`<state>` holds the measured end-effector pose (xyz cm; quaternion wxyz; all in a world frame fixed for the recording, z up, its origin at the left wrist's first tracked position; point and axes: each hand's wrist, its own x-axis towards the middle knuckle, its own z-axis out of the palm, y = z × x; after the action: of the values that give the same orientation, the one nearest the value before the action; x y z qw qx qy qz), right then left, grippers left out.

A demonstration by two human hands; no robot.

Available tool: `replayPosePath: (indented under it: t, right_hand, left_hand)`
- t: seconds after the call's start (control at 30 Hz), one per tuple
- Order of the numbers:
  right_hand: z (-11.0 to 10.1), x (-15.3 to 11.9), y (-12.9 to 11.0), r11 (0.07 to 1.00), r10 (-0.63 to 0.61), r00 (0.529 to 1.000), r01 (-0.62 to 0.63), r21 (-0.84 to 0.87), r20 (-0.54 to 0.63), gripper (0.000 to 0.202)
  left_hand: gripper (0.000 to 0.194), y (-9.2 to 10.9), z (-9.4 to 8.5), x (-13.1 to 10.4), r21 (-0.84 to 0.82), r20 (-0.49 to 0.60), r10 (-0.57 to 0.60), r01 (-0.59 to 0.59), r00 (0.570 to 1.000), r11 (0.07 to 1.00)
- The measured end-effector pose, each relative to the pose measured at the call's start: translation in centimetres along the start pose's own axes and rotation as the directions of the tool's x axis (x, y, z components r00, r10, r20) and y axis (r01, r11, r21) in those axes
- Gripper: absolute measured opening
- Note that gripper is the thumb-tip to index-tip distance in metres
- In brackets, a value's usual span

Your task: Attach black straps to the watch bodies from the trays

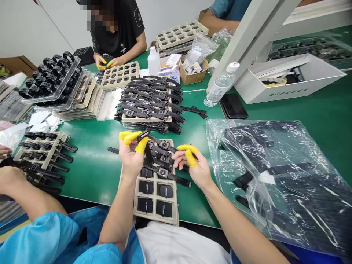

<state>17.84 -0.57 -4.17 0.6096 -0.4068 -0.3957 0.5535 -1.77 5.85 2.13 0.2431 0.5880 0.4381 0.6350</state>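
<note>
My left hand (131, 156), with yellow finger cots on several fingertips, pinches a black smartwatch (143, 135) above a beige moulded tray (176, 217). A black strap hangs down from that watch. On the right, my right hand (196, 165), also in yellow finger cots, is closed on a narrow dark piece that looks like a watch strap (194, 156); most of it is hidden by the fingers. Strapped watches (162, 172) lie across the tray's far part, sensor backs up. Bare watch bodies (145, 205) sit in its near compartments.
A clear plastic bag (264, 146) of black straps lies at right. Ahead stands a stack of watch-filled trays (148, 104). Beyond are a water bottle (221, 86), a phone (233, 106) and a white box (291, 82). At left, a co-worker's arm (24, 190) reaches beside another tray (41, 152).
</note>
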Motion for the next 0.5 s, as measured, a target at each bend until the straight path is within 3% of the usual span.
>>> replayPosePath:
  t: [0.07,0.13,0.2,0.33,0.4,0.5]
  right_hand:
    - [0.7,-0.6,0.1,0.999,-0.032,0.999,0.032,-0.003,0.015,0.040]
    - [1.3,-1.1,0.1,0.996,-0.084,0.996,0.084,-0.012,0.011,0.037]
    - [1.6,-1.4,0.0,0.991,-0.130,0.991,0.130,-0.042,-0.011,0.035]
    - [1.4,-1.1,0.0,0.987,-0.134,0.989,0.128,-0.095,-0.068,0.035]
    - [1.2,-0.8,0.0,0.994,-0.086,0.992,0.080,-0.070,-0.090,0.036]
    - [0.8,-0.4,0.0,1.000,-0.011,0.995,0.011,-0.002,-0.102,0.041]
  left_hand:
    - [0.037,0.0,0.8,-0.5,-0.178,-0.019,-0.204,0.198,0.979,0.964]
    - [0.047,0.1,1.7,-1.1,-0.304,0.074,-0.384,0.387,0.921,0.870]
    - [0.052,0.4,2.5,-1.8,-0.332,0.206,-0.486,0.528,0.849,0.782]
    - [0.053,1.1,3.7,-2.9,-0.277,0.504,-0.582,0.757,0.639,0.592]
    - [0.054,1.1,4.1,-3.4,-0.215,0.592,-0.590,0.814,0.548,0.540]
    - [0.051,0.5,4.3,-3.9,-0.106,0.652,-0.567,0.802,0.503,0.588]
